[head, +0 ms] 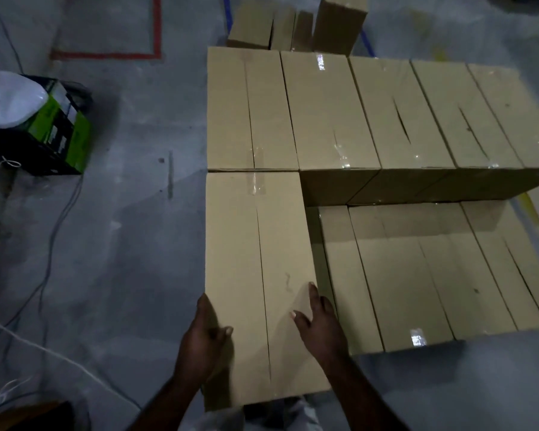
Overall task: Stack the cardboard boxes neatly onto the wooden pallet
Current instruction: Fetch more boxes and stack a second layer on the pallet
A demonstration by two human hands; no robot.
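Step in hand: seating a box on the second layer, front-left corner. The box (262, 275) lies lengthwise away from the person. Its far end butts against the upper row (324, 113), and the top faces look about level.

Left hand (204, 340): closed grip on the box's left edge, thumb on top, fingers wrapped down the side. Right hand (319, 321): no clamp, fingers roughly straight along the top right edge, pressing rather than holding. Can't tell whether the box already rests fully on the stack or is partly carried.

The lower layer (417, 284) shows bare to the right of the box, so most of the front row of layer two is unfilled. The pallet itself is hidden under the cartons.

Next move, my read: push the box square against the upper row, line its left face up with the box behind, then let go. After that, fetch another from the spare boxes (262, 26) standing on the floor beyond the stack and set it just beside this one. The cables (59, 219) on the floor at left look like a trip risk.
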